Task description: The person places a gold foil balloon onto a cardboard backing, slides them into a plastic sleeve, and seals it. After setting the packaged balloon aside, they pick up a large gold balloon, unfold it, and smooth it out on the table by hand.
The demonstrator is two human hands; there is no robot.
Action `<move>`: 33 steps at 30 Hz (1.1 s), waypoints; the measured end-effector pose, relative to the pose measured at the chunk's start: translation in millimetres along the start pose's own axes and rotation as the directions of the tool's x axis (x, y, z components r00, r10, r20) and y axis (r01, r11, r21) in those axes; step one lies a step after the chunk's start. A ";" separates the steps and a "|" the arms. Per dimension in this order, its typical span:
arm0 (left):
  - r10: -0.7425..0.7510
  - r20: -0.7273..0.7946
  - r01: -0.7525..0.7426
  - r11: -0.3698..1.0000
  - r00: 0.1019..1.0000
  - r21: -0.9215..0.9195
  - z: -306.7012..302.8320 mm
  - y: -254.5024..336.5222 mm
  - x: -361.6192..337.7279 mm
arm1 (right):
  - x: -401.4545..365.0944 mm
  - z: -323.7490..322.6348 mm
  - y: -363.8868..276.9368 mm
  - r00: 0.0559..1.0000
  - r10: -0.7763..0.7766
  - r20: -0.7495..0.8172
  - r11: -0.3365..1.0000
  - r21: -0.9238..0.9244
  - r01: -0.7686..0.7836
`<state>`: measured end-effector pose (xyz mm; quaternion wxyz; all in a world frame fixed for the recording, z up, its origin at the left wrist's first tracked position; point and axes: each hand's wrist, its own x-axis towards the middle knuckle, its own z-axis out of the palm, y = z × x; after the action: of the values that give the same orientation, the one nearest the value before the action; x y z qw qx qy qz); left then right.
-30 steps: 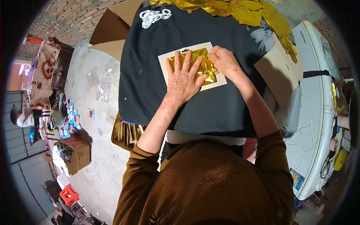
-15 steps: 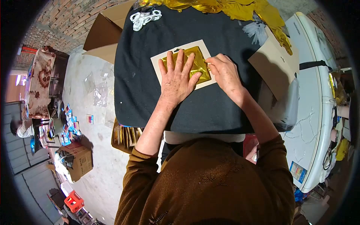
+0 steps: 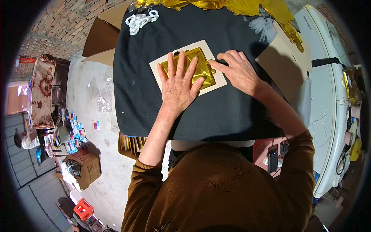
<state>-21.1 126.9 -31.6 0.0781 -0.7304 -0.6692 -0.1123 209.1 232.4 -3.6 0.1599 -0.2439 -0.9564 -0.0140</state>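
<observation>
A folded gold foil balloon (image 3: 206, 71) lies on a cream card (image 3: 217, 77) on the black cloth of the table (image 3: 154, 120). My left hand (image 3: 177, 83) rests flat on the foil, fingers spread, pressing it against the card. At the card's right edge is my right hand (image 3: 241, 73), fingers apart, with the index fingertip close to a small tab on the foil's side. Nothing shows between its fingers.
White string (image 3: 141, 21) lies at the table's far left, gold foil balloons (image 3: 243, 5) along the back. Clear plastic strips (image 3: 263, 27) and cream cards (image 3: 284, 58) lie at right, beside a white appliance (image 3: 328, 96). An open carton (image 3: 102, 38) stands left.
My right hand has come off the foil's right edge, moved slightly right, and its fingers have opened. My left hand stays flat on the foil. The whole view has shifted a little.
</observation>
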 end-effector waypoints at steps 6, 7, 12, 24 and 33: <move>0.025 0.047 -0.023 0.999 0.999 -0.031 -4.0 -0.2 1.8 | 2.7 2.3 14.3 0.991 -0.121 0.051 0.992 -0.031 0.123; 0.026 0.052 -0.023 0.998 0.998 -0.056 -4.2 -0.4 2.4 | 3.8 2.0 16.4 0.989 -0.138 0.053 0.989 -0.039 0.140; 0.032 0.079 -0.024 0.994 0.996 -0.102 -7.6 0.0 4.9 | 9.7 0.1 26.7 0.975 -0.203 0.090 0.978 -0.031 0.207; 0.044 0.122 -0.031 0.994 0.992 -0.107 -10.4 0.3 7.3 | 30.6 14.9 29.8 0.959 -0.277 0.051 0.948 0.178 0.265; 0.043 0.124 -0.029 0.993 0.991 -0.116 -12.3 1.7 9.1 | 24.4 25.8 26.1 0.965 -0.253 0.062 0.933 0.280 0.227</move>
<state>-19.4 132.2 -17.2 -0.0043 -0.7513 -0.6520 -0.1025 193.4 269.4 -21.8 0.1422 -0.1014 -0.9786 0.1092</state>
